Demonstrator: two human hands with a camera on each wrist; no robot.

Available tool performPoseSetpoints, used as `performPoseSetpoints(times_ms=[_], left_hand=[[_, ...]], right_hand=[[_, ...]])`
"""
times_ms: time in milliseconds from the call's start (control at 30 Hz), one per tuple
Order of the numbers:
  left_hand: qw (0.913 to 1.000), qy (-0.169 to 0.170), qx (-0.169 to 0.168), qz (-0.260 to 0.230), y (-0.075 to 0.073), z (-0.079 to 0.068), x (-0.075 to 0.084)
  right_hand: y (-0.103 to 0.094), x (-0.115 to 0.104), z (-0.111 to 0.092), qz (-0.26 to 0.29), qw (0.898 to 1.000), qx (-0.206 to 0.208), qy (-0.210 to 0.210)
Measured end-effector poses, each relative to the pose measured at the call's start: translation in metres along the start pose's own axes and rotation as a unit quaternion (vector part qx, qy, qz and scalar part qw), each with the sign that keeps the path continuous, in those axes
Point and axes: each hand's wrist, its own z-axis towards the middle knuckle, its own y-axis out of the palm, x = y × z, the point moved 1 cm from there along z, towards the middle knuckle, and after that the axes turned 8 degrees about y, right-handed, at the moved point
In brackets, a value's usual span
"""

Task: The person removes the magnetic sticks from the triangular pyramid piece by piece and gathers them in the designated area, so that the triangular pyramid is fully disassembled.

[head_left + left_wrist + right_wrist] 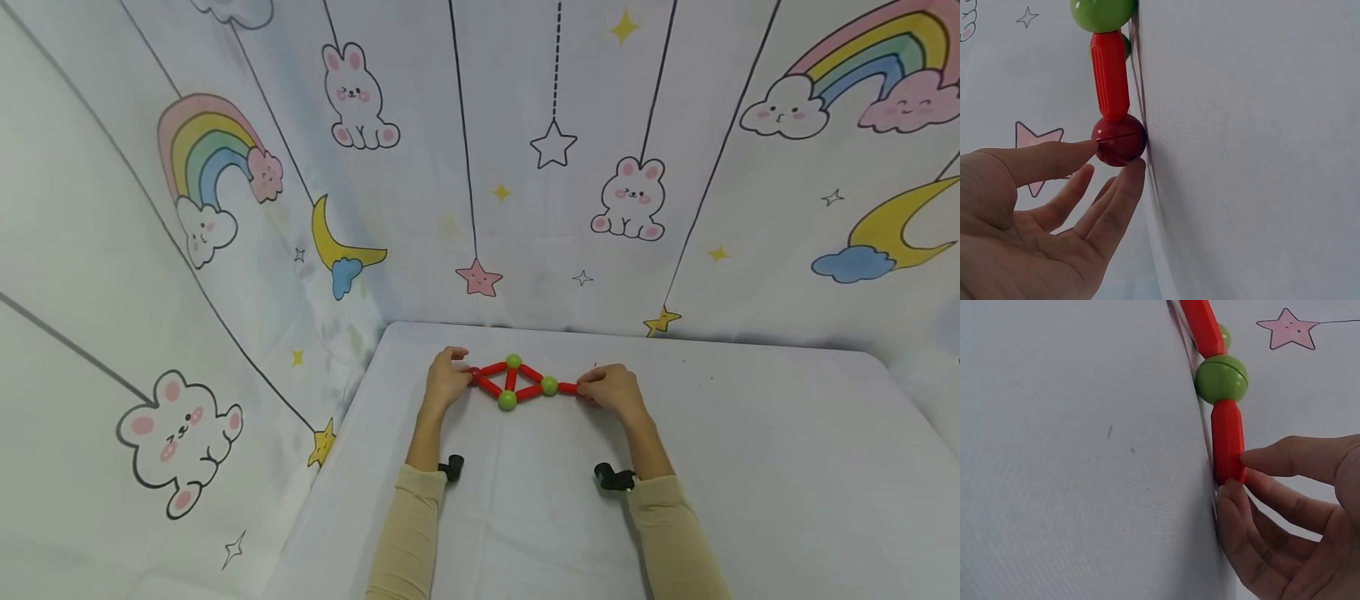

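Red rod, end pinched by R hand, thumb vs. fingertips; dark-red ball pinched by L hand; btwn the two hands, green balls & other red rods, joined up, white table beneath.

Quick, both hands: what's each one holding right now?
Left hand: pinching the dark red ball.
Right hand: pinching the free end of the outermost red rod.

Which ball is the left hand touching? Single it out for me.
The dark red ball, leftmost in the head view, pinched by the left hand; the three green balls lie clear of that hand.
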Motion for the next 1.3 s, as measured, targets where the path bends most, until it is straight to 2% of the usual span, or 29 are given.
performPoseSetpoints(times_ms=[200,533,800,1033,1300], left_hand=[[0.9998,-0.002,-0.008,-0.017,0.0,0.001,-0.001],[0.9997,-0.013,-0.019,-0.012,0.001,0.004,0.001],[0.9987,-0.021,-0.026,-0.038,-0.001,0.001,0.002],[0.9973,-0.037,-0.03,-0.056,-0.001,-0.001,0.001],[0.9955,-0.043,-0.029,-0.08,0.001,-0.001,0.002]], right_hand=[[-0.005,-0.008,-0.006,0.001,1.0,0.02,-0.019],[0.0,-0.03,-0.016,-0.021,0.995,0.052,-0.086],[0.019,-0.049,-0.021,-0.016,0.992,0.052,-0.118],[0.037,-0.063,-0.023,-0.001,0.991,0.039,-0.128],[0.052,-0.076,-0.023,-0.001,0.989,0.047,-0.14]])
